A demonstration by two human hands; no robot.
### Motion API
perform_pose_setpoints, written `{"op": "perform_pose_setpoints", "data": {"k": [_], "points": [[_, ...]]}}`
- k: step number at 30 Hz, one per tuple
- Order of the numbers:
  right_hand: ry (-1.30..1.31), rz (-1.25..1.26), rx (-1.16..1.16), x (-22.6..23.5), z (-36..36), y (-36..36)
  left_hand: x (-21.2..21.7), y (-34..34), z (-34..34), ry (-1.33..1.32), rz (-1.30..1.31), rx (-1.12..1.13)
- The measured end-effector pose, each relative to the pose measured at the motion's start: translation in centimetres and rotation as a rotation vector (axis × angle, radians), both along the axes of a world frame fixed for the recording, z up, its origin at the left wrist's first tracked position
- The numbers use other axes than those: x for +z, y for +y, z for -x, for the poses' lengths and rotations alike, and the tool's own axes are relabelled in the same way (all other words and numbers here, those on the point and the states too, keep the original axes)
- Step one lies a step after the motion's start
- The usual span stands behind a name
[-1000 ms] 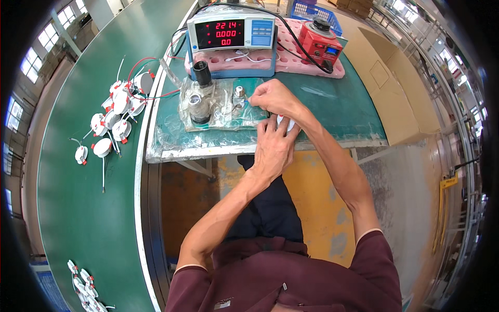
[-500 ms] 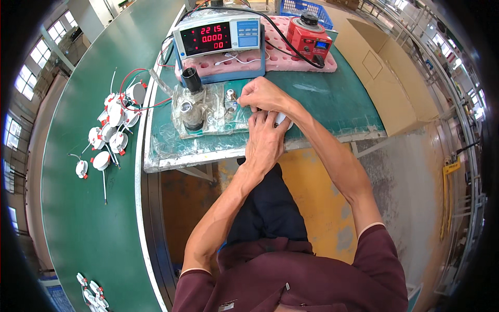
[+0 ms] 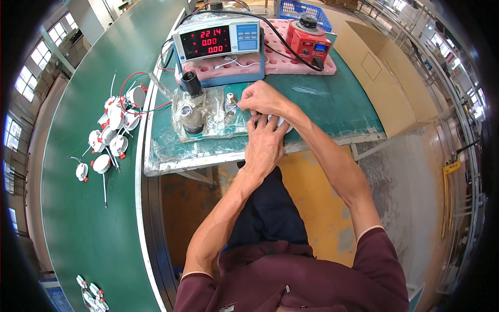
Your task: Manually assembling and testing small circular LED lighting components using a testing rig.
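Note:
My left hand (image 3: 264,145) lies near the bench's front edge, its fingers bent over a white round downlight (image 3: 282,125) that is mostly covered by them. Just beyond it, my right hand (image 3: 264,99) is closed in a pinch. Whatever sits between its thumb and forefinger is too small to make out. Left of the pinch, a small metal terminal post (image 3: 230,98) stands on a clear plastic-covered board (image 3: 213,112). Farther left on that board are a black upright tube (image 3: 192,83) and a taped round fixture (image 3: 189,119).
A meter with a lit red display (image 3: 209,41) stands behind on a blue frame, over pink foam (image 3: 325,66). Beside it is a red regulator (image 3: 307,41) with a black cable. Several white downlights (image 3: 115,117) lie on the left green table (image 3: 78,218). A cardboard box (image 3: 374,62) stands right.
My left hand's fingers have shifted slightly and spread a little over the downlight. The right hand stays pinched in nearly the same place. The meter's red readings have changed.

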State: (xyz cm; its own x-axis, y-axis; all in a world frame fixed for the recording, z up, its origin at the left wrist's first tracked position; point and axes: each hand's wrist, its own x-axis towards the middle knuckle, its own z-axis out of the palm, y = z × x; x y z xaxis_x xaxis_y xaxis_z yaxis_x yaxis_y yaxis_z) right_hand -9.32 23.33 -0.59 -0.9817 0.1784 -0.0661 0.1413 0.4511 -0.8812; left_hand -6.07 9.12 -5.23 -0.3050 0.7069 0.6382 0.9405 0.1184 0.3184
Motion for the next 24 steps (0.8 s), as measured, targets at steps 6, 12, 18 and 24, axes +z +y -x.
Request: {"op": "perform_pose_setpoints", "data": {"k": [6, 12, 18, 24], "points": [[0.029, -0.001, -0.042, -0.4, 0.2, 0.0, -0.1, 0.2, 0.0, 0.028, -0.01, 0.03], [0.028, -0.001, -0.019, -0.5, 0.5, 0.1, -0.6, 0.4, 0.4, 0.029, -0.007, 0.017], [0.019, 0.008, -0.009, -0.7, 0.4, 0.5, 0.1, 0.5, 0.1, 0.041, 0.026, 0.021], [-0.015, 0.04, 0.002, 0.0, 0.5, -0.1, 0.1, 0.2, 0.5, 0.01, 0.019, 0.013]]}}
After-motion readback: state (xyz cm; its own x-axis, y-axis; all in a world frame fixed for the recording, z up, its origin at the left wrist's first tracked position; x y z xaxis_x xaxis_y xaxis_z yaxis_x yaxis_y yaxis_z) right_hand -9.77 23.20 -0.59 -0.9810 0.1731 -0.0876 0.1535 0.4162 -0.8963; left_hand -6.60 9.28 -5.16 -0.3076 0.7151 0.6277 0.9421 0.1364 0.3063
